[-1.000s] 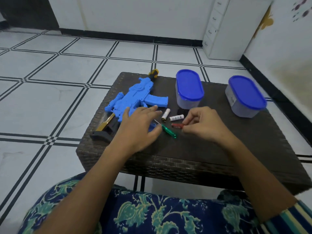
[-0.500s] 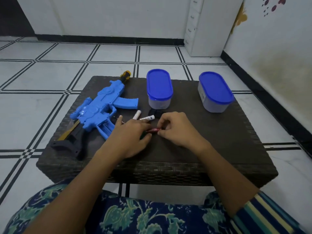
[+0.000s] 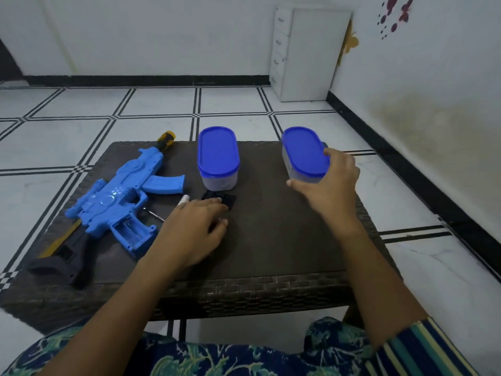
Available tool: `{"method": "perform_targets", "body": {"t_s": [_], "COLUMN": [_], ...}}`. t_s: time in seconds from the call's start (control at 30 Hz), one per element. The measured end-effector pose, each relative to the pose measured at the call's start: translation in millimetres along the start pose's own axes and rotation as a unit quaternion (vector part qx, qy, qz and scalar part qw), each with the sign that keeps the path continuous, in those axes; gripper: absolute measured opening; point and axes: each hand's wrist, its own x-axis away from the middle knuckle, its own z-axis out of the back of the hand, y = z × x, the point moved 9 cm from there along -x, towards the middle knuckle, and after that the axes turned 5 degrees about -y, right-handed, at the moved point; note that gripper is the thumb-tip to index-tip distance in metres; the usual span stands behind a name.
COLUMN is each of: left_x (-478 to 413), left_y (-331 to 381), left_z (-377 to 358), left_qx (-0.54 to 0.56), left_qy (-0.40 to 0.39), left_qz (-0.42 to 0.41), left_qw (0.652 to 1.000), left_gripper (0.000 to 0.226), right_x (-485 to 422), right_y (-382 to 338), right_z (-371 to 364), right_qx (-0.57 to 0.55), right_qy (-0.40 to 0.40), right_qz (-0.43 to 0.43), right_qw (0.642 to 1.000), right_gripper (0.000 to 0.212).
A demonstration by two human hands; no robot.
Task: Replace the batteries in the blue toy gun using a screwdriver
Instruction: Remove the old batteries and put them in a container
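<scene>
Covering all but one battery tip [image 3: 185, 198], relaxed left hand [image 3: 193, 232]; right hand [image 3: 329, 188] clasping right container [image 3: 301, 150].

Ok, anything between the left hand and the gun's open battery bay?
Only the screwdriver shaft, lying flat on the table in the gap between the left hand and the gun with its open bay. Nothing upright stands there; the hand could likely pass over it. The right hand holds a container, well aside.
</scene>
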Motion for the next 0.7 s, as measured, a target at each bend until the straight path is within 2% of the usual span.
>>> {"method": "perform_targets", "body": {"t_s": [0.13, 0.57, 0.7], "left_x": [-10.3, -58.5, -86.3], "left_y": [18.9, 67.5, 83.0], "left_z": [-6.2, -21.9, -10.1], "left_qx": [-0.012, 0.051, 0.045], "left_qy": [-0.009, 0.005, 0.037], "left_qz": [-0.007, -0.057, -0.101], "left_qw": [1.0, 0.997, 0.993], "left_gripper": [0.039, 0.044, 0.045], "right_x": [-7.5, -17.6, -25.2], "right_y": [32.4, 59.4, 68.0], "right_z": [-10.7, -36.4, -43.6], "right_qx": [-0.034, -0.117, -0.153], "right_qy": [-0.013, -0.022, -0.015], "right_qz": [-0.023, -0.014, -0.042], "right_qw": [0.999, 0.993, 0.987], "right_gripper": [0.1, 0.097, 0.114]}}
